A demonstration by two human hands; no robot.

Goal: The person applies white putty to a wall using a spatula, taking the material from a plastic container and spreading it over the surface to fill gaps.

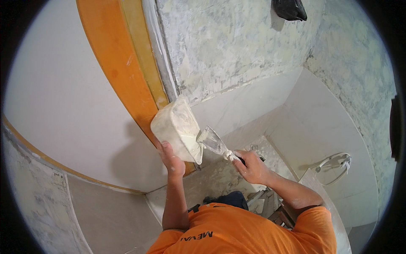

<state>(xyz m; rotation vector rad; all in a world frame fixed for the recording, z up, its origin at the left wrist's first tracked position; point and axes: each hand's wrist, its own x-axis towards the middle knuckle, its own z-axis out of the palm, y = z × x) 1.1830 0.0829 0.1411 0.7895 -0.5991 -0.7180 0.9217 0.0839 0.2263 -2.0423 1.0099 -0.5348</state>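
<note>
My left hand (171, 160) holds up a white, putty-smeared rectangular tub (176, 128) from below, tilted toward me. My right hand (250, 166) grips the handle of a wide putty knife (212, 142). The knife's blade touches the tub's lower rim, where wet white putty sits. Both are held in front of a patchy, putty-coated wall (237, 46).
An orange door frame (120, 67) runs diagonally beside a white door panel (63, 106). Pale tiles (321, 122) cover the lower walls, with a chrome towel ring (336, 163) on the right. A dark object (289, 9) hangs at the top. Rubble and wooden pieces (264, 201) lie on the floor.
</note>
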